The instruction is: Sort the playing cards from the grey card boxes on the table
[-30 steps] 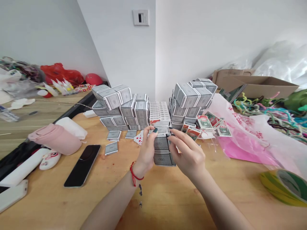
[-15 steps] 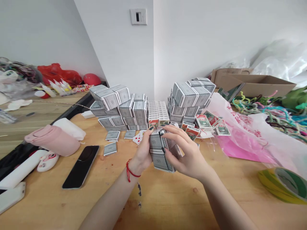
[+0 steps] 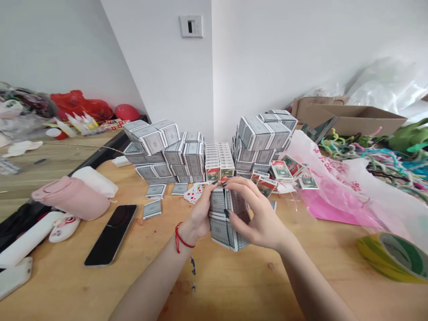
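Between my hands is a block of grey-backed playing cards point(image 3: 222, 229), made of several decks side by side and tilted above the wooden table. My left hand point(image 3: 202, 209) grips its left side, thumb up at the top edge. My right hand point(image 3: 259, 214) curls over the top and right side, a fingertip pressing near the seam between decks. Just beyond are a few face-up cards point(image 3: 193, 194) and two rows of boxed decks point(image 3: 219, 156). Small card stacks point(image 3: 152, 208) lie to the left of my left hand.
Tall card piles stand at the left point(image 3: 154, 147) and right point(image 3: 264, 138) against the wall. A black phone point(image 3: 112, 235) and pink pouch point(image 3: 72, 197) lie left. Right are loose card boxes point(image 3: 281, 170), a plastic bag point(image 3: 327, 178), yellow-green tape point(image 3: 391, 256) and a cardboard box point(image 3: 361, 125).
The card block has tipped slightly and sits a little lower in view, with both hands still on it. My right fingers have drawn in closer to its top. The view has shifted slightly.
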Motion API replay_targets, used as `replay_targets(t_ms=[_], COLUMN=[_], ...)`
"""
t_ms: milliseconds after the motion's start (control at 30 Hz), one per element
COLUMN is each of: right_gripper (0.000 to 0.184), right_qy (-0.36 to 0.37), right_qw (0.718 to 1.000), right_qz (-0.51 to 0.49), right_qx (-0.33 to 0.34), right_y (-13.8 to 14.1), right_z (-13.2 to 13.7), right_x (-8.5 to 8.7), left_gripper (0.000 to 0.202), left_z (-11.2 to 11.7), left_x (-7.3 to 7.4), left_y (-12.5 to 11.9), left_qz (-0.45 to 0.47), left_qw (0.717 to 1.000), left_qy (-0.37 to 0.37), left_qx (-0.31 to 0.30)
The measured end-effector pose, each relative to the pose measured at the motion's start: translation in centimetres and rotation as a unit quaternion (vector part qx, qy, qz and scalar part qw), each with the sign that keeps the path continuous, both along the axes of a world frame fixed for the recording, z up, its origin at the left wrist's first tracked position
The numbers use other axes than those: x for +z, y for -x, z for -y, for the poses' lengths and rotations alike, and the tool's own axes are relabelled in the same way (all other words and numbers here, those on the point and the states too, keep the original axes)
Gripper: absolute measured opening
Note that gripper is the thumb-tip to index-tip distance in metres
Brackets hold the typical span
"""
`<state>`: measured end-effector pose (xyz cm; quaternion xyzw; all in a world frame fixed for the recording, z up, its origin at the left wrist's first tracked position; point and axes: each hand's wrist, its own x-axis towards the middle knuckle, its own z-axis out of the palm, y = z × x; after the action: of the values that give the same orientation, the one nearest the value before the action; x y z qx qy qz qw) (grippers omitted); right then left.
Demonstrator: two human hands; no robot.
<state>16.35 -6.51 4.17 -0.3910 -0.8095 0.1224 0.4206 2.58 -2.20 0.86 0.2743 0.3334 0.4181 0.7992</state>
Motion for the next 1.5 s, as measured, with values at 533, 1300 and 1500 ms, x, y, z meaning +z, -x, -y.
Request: replay_targets(t_ms=[533, 1300, 1500], right_gripper=[0.033, 0.031, 0.029], right_qy=[-0.013, -0.158, -0.147], right_qw=[0.994, 0.947, 0.945], right_qz=[0.002, 0.197, 0.209], right_qx=[-0.108, -0.198, -0.205], right_y=[0.5, 0.8, 1.1], right_z=[-0.4, 0.2, 0.0], right_x=[-0.9, -2.2, -2.3], left_gripper=[0.025, 0.02, 0.021], left_z=[-0.4, -0.6, -0.6], left_x=[-0.6, -0.5, -0.8], left_y=[0.3, 0.8, 0.8], left_qz=[-0.081, -0.252, -0.273], left_qw=[0.984, 0.917, 0.904], left_qy=[-0.105, -0.213, -0.222], left_qx=[0.118, 0.223, 0.242])
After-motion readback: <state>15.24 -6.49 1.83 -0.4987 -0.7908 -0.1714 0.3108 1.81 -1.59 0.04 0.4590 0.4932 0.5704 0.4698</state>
